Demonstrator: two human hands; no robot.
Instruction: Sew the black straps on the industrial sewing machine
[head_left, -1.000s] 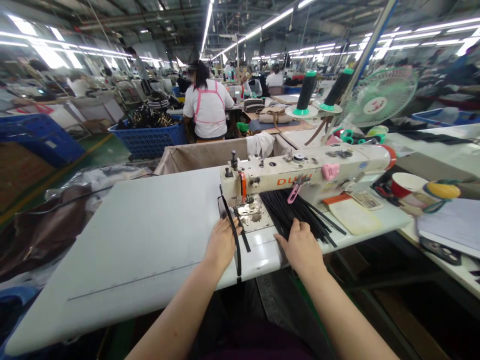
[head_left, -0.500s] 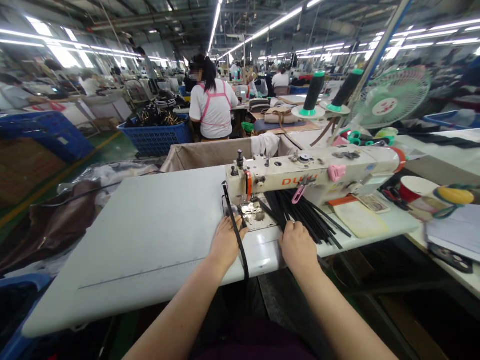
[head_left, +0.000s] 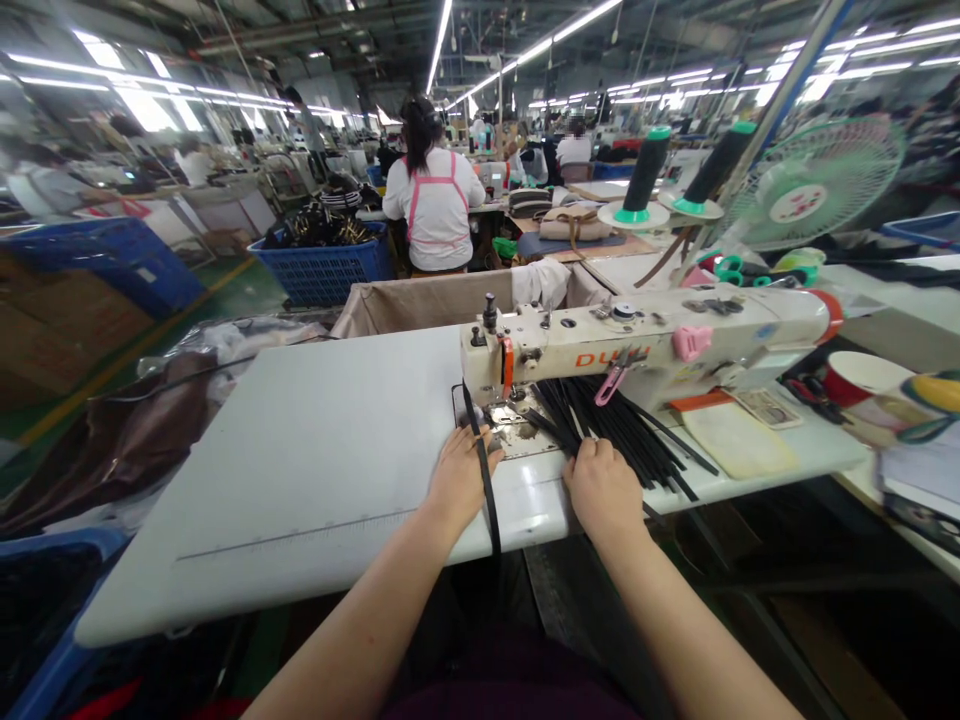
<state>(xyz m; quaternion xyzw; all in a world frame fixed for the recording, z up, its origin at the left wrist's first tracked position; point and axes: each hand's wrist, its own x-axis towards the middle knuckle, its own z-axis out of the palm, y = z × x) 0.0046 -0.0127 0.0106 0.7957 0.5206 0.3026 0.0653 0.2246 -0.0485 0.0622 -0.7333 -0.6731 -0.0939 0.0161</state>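
Observation:
My left hand (head_left: 461, 475) rests on the machine bed just in front of the needle area. Its fingers are closed at a black strap (head_left: 486, 480), which runs across the hand and hangs over the table's front edge; the fingertips are partly hidden. To the right, my right hand (head_left: 606, 490) has its fingers bent around the end of a second black strap (head_left: 551, 428) that slants toward the presser foot. The sewing machine (head_left: 555, 352) stands over both. Several loose black straps (head_left: 637, 440) lie in a bundle beside and beyond my right hand, under the machine arm.
A white table (head_left: 337, 430) with a printed ruler extends left. Thread cones (head_left: 646, 175) and a green fan (head_left: 817, 190) stand behind right. A yellowish pad (head_left: 739, 438) lies on the right. Beyond are a fabric-lined bin (head_left: 427, 302), a blue basket (head_left: 322, 265) and a seated co-worker (head_left: 439, 205).
The view has shifted, so the scene sits slightly farther right. The top of the strap at my left hand has dropped lower beside the machine head. Both hands keep nearly the same place.

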